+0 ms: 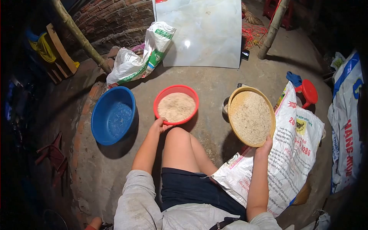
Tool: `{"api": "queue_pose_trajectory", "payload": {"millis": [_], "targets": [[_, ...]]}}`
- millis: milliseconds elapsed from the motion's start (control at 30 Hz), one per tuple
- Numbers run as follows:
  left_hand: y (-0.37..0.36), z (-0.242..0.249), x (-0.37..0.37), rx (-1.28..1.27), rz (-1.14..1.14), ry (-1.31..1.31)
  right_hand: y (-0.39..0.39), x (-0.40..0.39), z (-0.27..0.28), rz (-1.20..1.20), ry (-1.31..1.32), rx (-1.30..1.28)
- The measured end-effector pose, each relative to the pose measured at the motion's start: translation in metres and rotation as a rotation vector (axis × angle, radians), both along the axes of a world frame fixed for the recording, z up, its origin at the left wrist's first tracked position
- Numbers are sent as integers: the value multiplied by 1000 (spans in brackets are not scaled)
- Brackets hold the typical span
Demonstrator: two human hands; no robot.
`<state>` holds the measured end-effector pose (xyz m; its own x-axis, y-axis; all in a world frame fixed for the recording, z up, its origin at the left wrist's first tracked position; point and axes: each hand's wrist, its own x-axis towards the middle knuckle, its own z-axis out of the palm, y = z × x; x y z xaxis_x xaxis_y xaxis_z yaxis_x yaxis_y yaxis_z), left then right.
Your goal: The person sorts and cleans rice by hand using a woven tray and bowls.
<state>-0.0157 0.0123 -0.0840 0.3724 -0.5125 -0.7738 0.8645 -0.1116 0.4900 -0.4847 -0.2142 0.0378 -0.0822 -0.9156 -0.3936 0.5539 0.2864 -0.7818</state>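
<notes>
My left hand (161,124) grips the near rim of a red basin (195,94), which holds a pale, grainy material (177,107). On the right, my right hand (265,147) holds the near edge of a round tan tray (230,115) spread with coarser pale grains (252,117). The tray is over a metal container (225,105), mostly hidden beneath it. To the left of the red basin is a large blue basin (119,115) with a few bits on its bottom.
A printed white sack (291,161) lies beside my right arm. Another sack (132,65) slumps behind the blue basin. A glossy panel (199,38) leans at the back between bamboo poles (274,28). A red stool (309,92) stands at the right.
</notes>
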Motion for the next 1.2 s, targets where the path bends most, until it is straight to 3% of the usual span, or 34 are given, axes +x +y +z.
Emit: {"api": "queue_pose_trajectory", "payload": {"millis": [67,133,167,233,333,367,400,467,533,600,667,733,800,833,933,1000,1033,1067,1133,1200], "targets": [[-16,16,-15,44,-80,17,-4,-5,-11,2,-7,-11],[-35,32,-29,107,-315,-230,-4,-7,-13,13,-13,-26],[-42,27,-32,106,-303,-224,-2,-5,-8,2,-3,-15],[-53,14,-28,113,-651,-439,1,-3,-3,8,10,-6],[-53,10,-20,-16,-666,-554,3,-5,-1,51,14,-5],[-46,22,-26,129,-477,-502,4,-4,1,55,16,4],[-39,18,-18,134,-460,-500,5,-3,4,59,16,13],[-15,11,9,-144,211,-11,5,2,5,77,23,14],[27,7,37,-325,574,142,5,2,4,82,38,-8],[77,-18,71,-475,797,208,3,2,-2,103,48,-19],[102,-7,83,-301,1006,118,2,2,-3,134,0,5],[114,19,71,-427,998,95,3,3,-1,126,-6,26],[123,13,82,-534,1154,-34,5,3,2,105,-15,46],[133,13,96,-471,1207,221,6,2,5,86,0,46],[146,40,78,-363,1057,239,5,2,16,51,-2,20],[154,68,51,-289,811,226,6,3,29,41,-3,3],[143,117,12,-246,692,-17,9,6,40,14,50,-17],[141,141,-6,-240,688,-8,11,5,46,-10,107,-35],[134,173,-29,-209,387,-122,8,1,50,-39,108,-42],[116,191,-48,-91,265,-196,4,-3,53,-70,93,-58]]}}
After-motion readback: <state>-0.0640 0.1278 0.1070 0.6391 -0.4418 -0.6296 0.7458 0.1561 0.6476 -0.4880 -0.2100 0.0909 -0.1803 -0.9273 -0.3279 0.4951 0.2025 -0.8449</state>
